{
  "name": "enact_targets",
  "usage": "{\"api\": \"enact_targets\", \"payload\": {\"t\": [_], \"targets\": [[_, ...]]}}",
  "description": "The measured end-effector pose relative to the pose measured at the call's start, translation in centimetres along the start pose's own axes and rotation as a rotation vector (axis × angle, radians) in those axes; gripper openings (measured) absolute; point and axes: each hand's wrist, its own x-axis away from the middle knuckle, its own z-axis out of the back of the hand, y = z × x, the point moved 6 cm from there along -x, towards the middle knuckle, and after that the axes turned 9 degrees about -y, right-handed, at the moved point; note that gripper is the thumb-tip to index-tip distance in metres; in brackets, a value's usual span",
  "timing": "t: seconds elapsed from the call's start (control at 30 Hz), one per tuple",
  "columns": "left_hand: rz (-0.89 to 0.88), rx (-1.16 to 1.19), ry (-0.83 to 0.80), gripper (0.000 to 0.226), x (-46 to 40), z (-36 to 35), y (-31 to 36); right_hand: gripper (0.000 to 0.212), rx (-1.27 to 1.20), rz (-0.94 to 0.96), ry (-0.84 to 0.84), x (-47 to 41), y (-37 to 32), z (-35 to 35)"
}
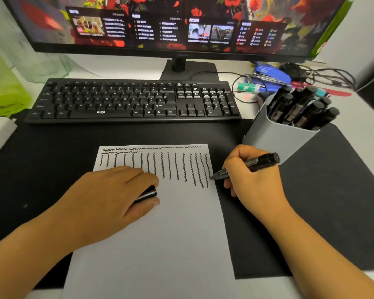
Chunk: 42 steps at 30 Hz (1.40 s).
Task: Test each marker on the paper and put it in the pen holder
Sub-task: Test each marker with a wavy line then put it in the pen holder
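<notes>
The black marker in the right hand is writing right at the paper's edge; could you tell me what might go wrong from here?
1. The tip of the black marker sits at the right edge of the white paper sheet; it could slip onto the black desk mat.
2. The left hand holds the black marker cap while resting on the sheet, so fresh ink lines could smear.
3. The grey pen holder looks crowded; adding another marker might tip it.

The paper [160, 234] is a smooth, matt white sheet lying on a matt black desk mat [322, 212], while the marker [253, 164] looks like glossy black plastic, the pen holder [274, 141] has a smooth satin grey finish, and the keyboard [132, 100] is matt black plastic.
</notes>
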Motion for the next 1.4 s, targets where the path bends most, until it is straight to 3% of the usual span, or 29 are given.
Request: {"api": "enact_targets", "payload": {"t": [0.8, 0.9, 1.1, 1.23, 1.4], "targets": [[-0.003, 0.002, 0.009, 0.044, 0.1, -0.1, -0.1, 0.026, 0.033, 0.092, -0.057, 0.4, -0.2, -0.1], [-0.005, -0.007, 0.0, 0.043, 0.1, -0.1, 0.0, 0.023, -0.061, 0.097, -0.065, 0.6, -0.6, 0.1], [-0.019, -0.031, -0.001, 0.048, 0.2, 0.4, 0.5, 0.021, -0.232, 0.288, 0.065, 1.6, -2.2, 2.2], [-0.028, -0.05, 0.021, 0.05, 0.4, 1.5, 1.1, 0.024, -0.296, 0.319, 0.141, 2.9, -2.8, 3.1], [-0.017, 0.149, 0.118, 0.048, 1.9, 3.2, 2.1, 0.026, -0.36, 0.315, 0.111, 5.5, -3.5, 2.2]]}}
